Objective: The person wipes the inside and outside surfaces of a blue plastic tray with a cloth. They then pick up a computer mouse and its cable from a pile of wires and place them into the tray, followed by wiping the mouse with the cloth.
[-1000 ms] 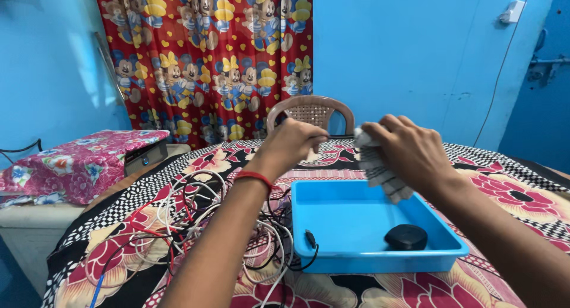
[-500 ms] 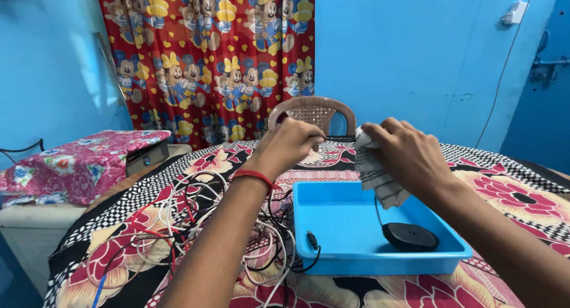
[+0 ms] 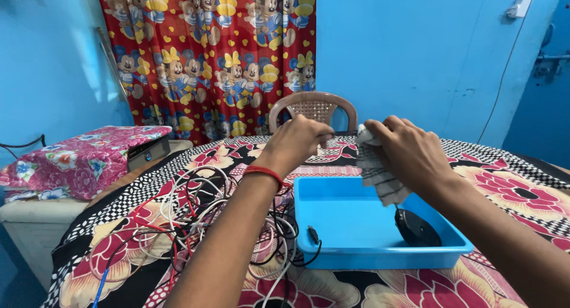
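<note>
My right hand point(image 3: 409, 154) is closed around a white cloth with dark stripes point(image 3: 377, 176), held over the blue plastic tray point(image 3: 380, 257). A thin black cable drops from the cloth to a round black device point(image 3: 417, 228), which stands tilted on its edge in the tray's right half. My left hand point(image 3: 297, 143), with a red thread at the wrist, is pinched shut level with the right hand, above the tray's far left corner. It seems to grip the same cable's end, which is barely visible.
A tangle of white, black and red cables point(image 3: 196, 219) lies left of the tray on the flowered tablecloth. One black plug point(image 3: 312, 234) hangs over the tray's left wall. A brown plastic chair point(image 3: 313, 109) stands behind the table. A low unit under pink floral cloth point(image 3: 77, 162) is at left.
The round black device has moved right inside the tray and risen from lying flat to tilted on its edge. Both hands have stayed nearly in place.
</note>
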